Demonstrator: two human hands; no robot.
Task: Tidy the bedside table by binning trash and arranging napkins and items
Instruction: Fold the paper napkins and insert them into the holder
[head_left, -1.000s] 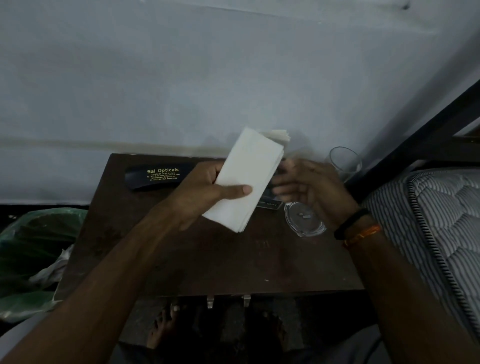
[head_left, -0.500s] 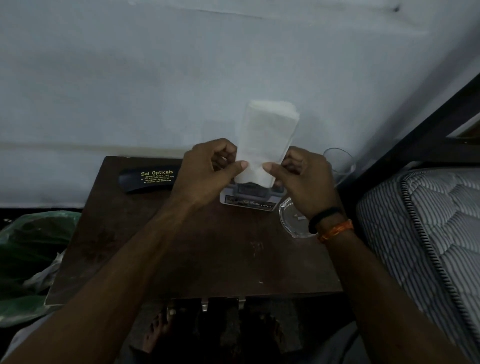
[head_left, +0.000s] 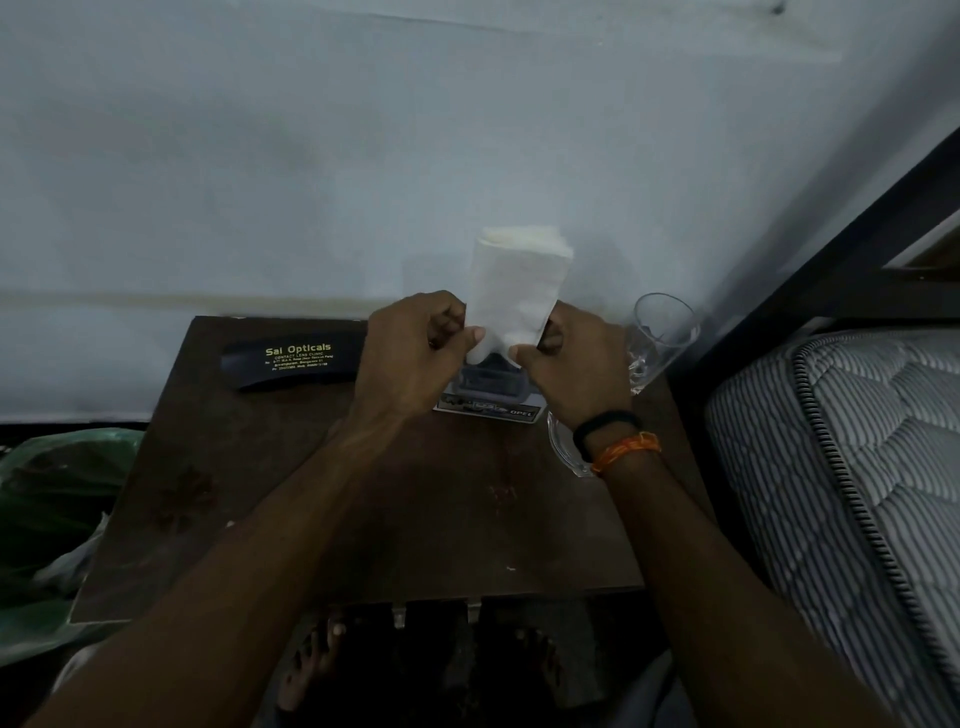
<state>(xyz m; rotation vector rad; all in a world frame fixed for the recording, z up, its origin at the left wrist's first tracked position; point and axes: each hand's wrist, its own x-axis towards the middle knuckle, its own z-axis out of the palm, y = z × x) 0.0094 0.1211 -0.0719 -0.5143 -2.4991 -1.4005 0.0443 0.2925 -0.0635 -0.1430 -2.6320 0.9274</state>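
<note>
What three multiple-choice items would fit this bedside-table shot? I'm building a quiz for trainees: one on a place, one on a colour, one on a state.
1. Where does the spectacle case lie?
A. at the table's back left
B. on the mattress
C. in the glass

2. What colour is the napkin stack?
A. green
B. white
C. orange

3. How is the napkin stack held?
A. flat on the table
B. by one hand only
C. upright, pinched by both hands

Key:
1 A: the spectacle case lies near the wall on the table.
2 B: the napkin stack is plainly white.
3 C: the left hand and right hand pinch its lower edge.
</note>
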